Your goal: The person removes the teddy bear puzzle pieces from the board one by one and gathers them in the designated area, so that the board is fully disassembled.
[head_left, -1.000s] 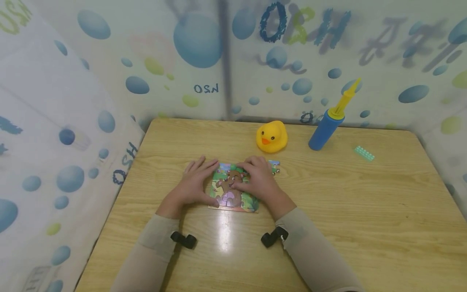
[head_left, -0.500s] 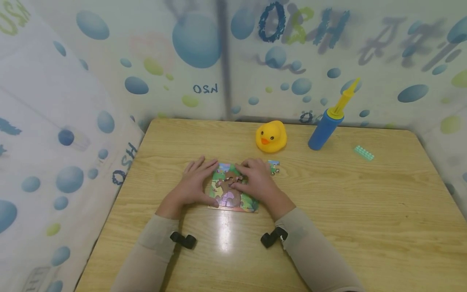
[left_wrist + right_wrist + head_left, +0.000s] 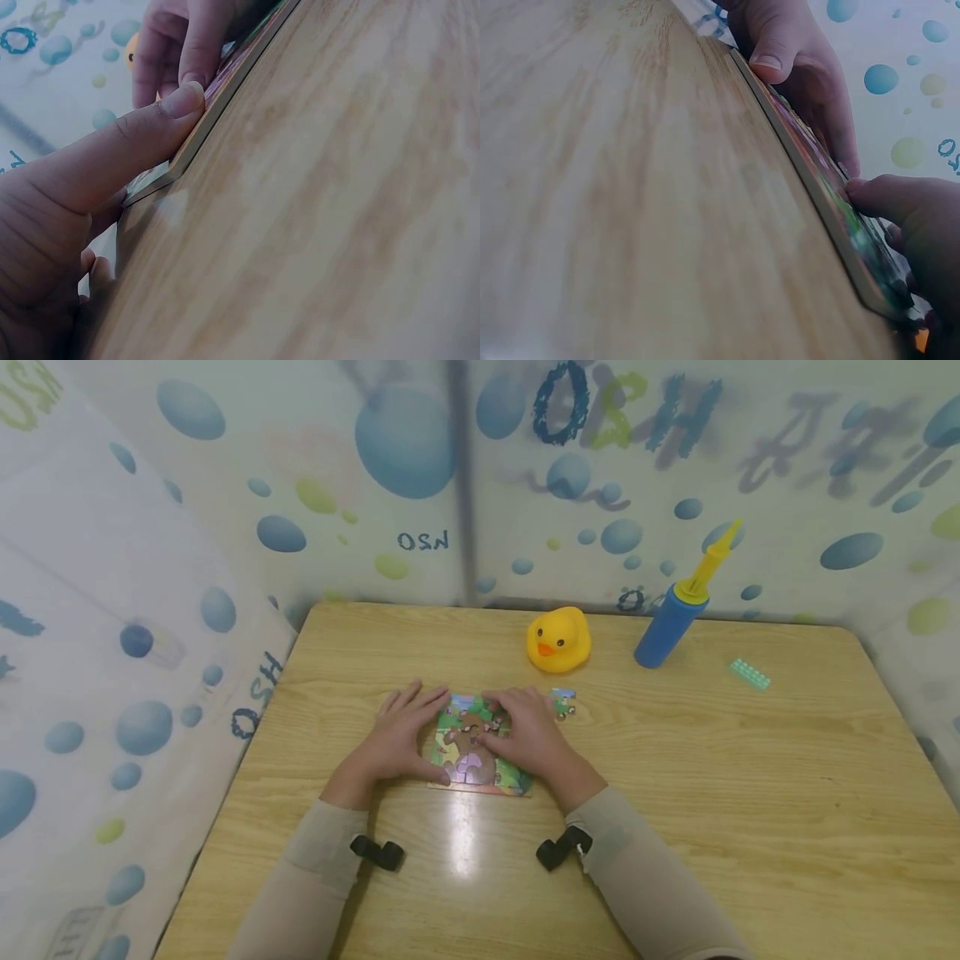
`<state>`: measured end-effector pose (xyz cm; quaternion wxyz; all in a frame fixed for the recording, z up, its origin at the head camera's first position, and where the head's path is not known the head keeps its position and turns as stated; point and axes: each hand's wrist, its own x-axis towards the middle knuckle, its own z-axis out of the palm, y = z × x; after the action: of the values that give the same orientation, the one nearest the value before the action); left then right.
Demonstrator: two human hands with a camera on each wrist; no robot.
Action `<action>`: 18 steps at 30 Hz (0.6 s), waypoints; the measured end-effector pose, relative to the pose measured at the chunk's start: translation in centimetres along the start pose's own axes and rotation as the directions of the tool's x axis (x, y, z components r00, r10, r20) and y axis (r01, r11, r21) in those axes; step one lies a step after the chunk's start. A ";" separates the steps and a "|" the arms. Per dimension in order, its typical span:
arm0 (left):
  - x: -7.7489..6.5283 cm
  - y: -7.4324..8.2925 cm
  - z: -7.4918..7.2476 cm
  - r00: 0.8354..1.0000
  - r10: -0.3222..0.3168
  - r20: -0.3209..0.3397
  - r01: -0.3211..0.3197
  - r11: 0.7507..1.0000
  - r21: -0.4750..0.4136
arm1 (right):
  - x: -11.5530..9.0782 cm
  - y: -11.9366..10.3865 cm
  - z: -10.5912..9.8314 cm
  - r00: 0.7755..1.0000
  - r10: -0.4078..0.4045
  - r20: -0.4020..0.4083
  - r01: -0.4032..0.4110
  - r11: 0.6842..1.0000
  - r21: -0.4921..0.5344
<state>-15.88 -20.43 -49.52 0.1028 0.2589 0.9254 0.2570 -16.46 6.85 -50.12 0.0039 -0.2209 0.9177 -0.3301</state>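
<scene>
A jigsaw puzzle [image 3: 465,768] with a brown bear picture lies flat in its tray, between both hands. My left hand [image 3: 397,743] is spread along the left side, its thumb resting on the near left corner and the fingers towards the far left corner. Over the upper right of the picture, my right hand [image 3: 534,735] pinches a puzzle piece [image 3: 492,724] between thumb and curled fingers; the hand covers much of it. In the left wrist view the right fingertips come down close over the tray edge [image 3: 217,112]. Another puzzle piece [image 3: 562,703] lies loose just beyond the right hand.
A yellow rubber duck [image 3: 558,642] sits behind the puzzle on the wooden table [image 3: 712,793]. To its right stands a blue hand pump [image 3: 670,622] with a yellow nozzle, then a mint toy brick [image 3: 750,673]. A patterned wall [image 3: 315,568] borders the table at the back and sides.
The bear's face was plain beneath the right hand a second ago; now that piece is shifted, and a gap shows around it. The right fingers moved slightly, while the left hand stayed put.
</scene>
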 end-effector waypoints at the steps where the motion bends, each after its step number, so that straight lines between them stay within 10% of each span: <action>1: 0.0 0.0 0.0 1.000 0.000 0.000 0.000 1.000 0.001 | 0.0 0.1 0.0 1.000 -0.005 -0.011 0.005 1.000 0.011; 18: 0.2 -0.2 0.3 1.000 0.009 -0.006 -0.009 1.000 -0.001 | -1.4 0.8 -0.2 0.969 -0.202 -0.138 0.204 0.979 -0.003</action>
<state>-16.03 -20.38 -49.86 0.0987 0.2624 0.9244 0.2587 -15.53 8.03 -50.65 -0.0921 -0.2904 0.8865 -0.3484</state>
